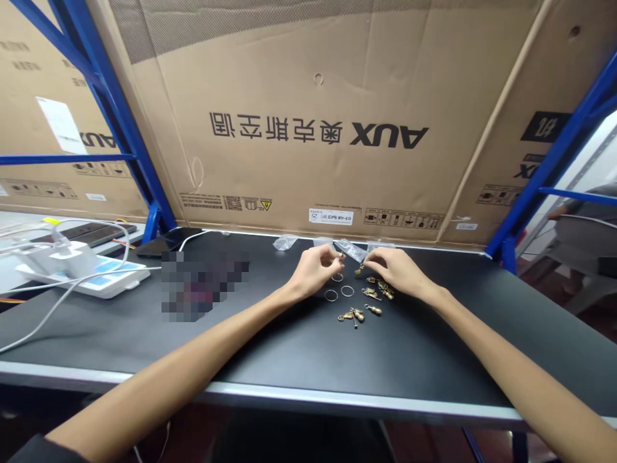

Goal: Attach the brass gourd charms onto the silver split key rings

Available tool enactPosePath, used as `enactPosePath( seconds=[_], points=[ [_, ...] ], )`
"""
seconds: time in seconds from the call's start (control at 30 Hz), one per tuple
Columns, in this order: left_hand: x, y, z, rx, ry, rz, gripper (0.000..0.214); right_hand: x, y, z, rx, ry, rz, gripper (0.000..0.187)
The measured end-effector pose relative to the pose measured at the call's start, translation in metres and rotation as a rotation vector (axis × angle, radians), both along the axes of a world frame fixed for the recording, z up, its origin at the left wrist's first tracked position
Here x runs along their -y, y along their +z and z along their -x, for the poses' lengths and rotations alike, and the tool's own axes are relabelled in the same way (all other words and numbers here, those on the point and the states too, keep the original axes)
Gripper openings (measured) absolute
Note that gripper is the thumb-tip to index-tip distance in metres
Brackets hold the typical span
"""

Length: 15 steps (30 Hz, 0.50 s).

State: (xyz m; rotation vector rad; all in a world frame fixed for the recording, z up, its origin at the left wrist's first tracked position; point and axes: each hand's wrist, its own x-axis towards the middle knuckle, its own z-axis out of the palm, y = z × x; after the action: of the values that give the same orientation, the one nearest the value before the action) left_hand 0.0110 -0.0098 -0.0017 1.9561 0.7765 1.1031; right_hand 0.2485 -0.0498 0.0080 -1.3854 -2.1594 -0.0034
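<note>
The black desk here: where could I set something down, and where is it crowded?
Bare black desktop shows along the front edge, below the brass charms, and right of the right hand. It is crowded beneath the left hand and right hand, where metal rings and charms lie, and at far left by the white cables.

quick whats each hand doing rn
left hand: closed, pinching a small silver metal ring
right hand: closed in a pinch beside a small brass charm, cannot tell if holding anything
</note>
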Motion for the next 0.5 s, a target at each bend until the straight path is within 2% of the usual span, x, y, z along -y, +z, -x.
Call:
enactPosePath(
  seconds=[0.23, 0.5],
  points=[
    [0.007, 0.002, -0.002, -0.135, 0.026, -0.226, 0.004, 0.011, 0.005, 0.021, -0.221, 0.016, -0.036, 0.021],
    [0.013, 0.003, -0.004, -0.206, 0.0, -0.29, 0.006, 0.019, 0.006, 0.036, -0.249, 0.08, -0.078, 0.019]
  ],
)
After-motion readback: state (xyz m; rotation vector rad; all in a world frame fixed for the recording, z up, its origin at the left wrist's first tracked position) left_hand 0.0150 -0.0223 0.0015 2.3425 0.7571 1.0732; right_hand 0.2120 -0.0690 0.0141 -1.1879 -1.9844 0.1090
